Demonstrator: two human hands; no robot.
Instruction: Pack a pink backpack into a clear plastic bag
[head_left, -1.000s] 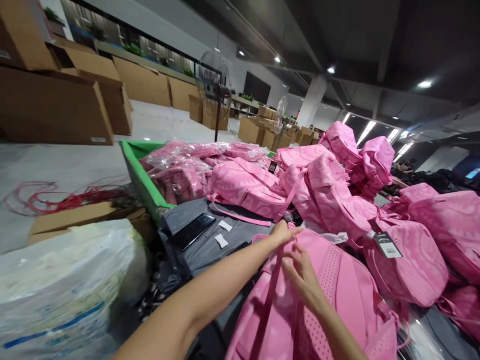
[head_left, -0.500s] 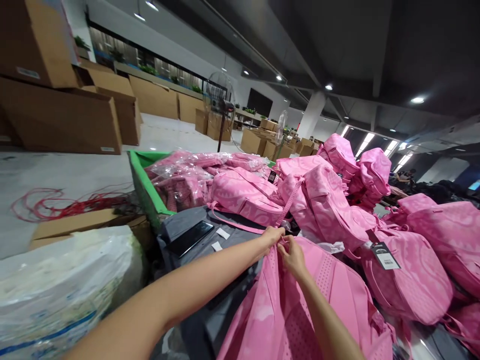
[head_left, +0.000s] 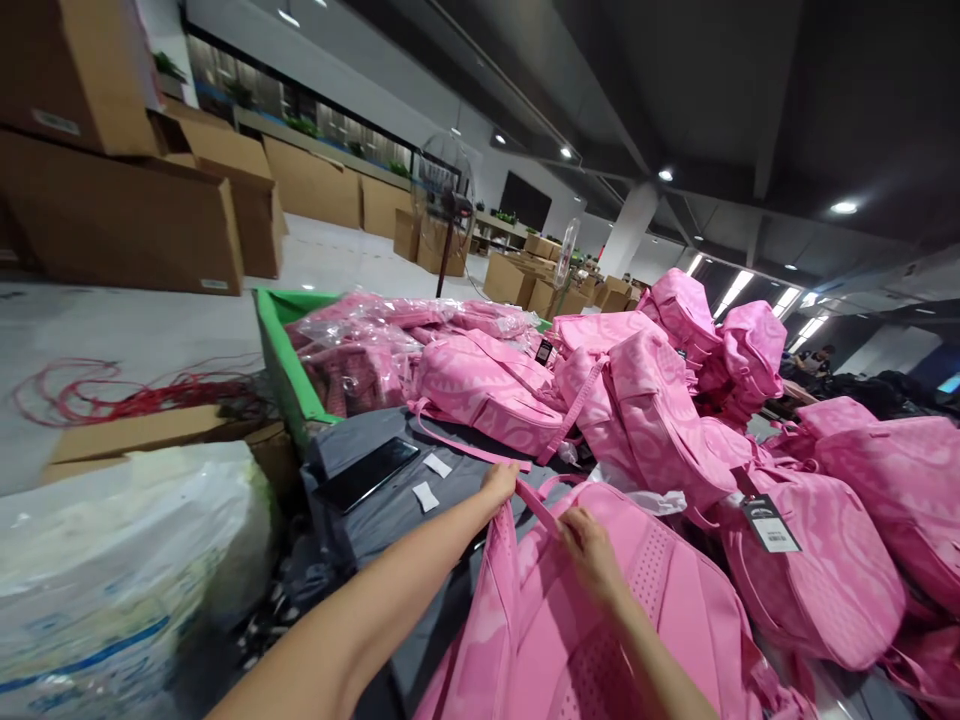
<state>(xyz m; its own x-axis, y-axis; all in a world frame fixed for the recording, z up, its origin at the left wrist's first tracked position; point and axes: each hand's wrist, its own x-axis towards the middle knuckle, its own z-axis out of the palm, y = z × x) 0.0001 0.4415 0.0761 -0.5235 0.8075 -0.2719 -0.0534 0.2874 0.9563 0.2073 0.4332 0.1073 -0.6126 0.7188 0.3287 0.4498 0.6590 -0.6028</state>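
A pink backpack [head_left: 660,610] lies back-side up on the grey-covered table [head_left: 375,515] right before me. My left hand [head_left: 500,485] pinches a pink shoulder strap [head_left: 499,570] at the bag's top and holds it up. My right hand [head_left: 589,545] grips the top of the same bag just to the right, at its strap and carry loop. Both forearms reach in from the bottom edge. Several more pink backpacks [head_left: 652,400] are heaped behind and to the right, one with a hanging tag [head_left: 770,525].
A black phone [head_left: 367,473] and two small white packets [head_left: 425,496] lie on the grey cloth. A green bin [head_left: 281,350] holds bagged pink items. A white plastic sack [head_left: 112,570], red cords [head_left: 120,395], cardboard boxes [head_left: 127,215] and standing fans [head_left: 444,190] are to the left and behind.
My left hand has pulled the strap away to the left, so both hands now stand apart at the bag's top. The view has shifted slightly.
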